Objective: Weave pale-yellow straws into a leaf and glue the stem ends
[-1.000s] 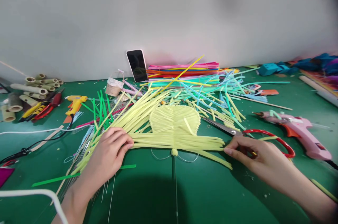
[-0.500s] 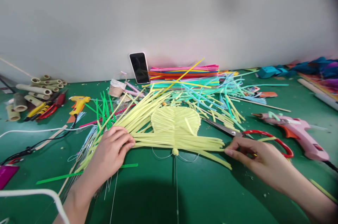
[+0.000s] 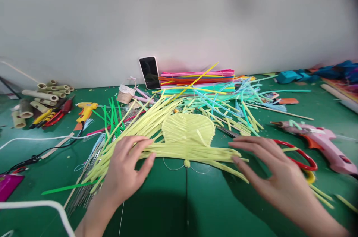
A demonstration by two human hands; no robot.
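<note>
Nearest the camera, the left hand (image 3: 127, 168) is lying palm down on the green counter (image 3: 156, 207), its fingers (image 3: 145, 147) spread loose and resting on the left ends of a flat bundle of pale yellow strips (image 3: 190, 151), clenching nothing. The right hand (image 3: 268, 166) is hovering at the bundle's right end, fingers released and fanned, the tips touching or just above the strips; which of the two is hard to tell. A thin wire stem (image 3: 187, 192) is running from a small yellow knot toward the viewer. Just behind the bundle, a woven yellow fan shape (image 3: 188, 128) is lying flat. Red-handled scissors (image 3: 296, 153) are lying beside the right hand, partly under it, and a pink glue gun (image 3: 321, 140) is sitting farther right. On the left, green strips (image 3: 112, 114), a yellow glue gun (image 3: 86, 110) and bamboo pieces (image 3: 41, 95) are lying about. Against the wall, a stack of coloured strips (image 3: 195, 78) and a phone (image 3: 150, 73) are standing.
</note>
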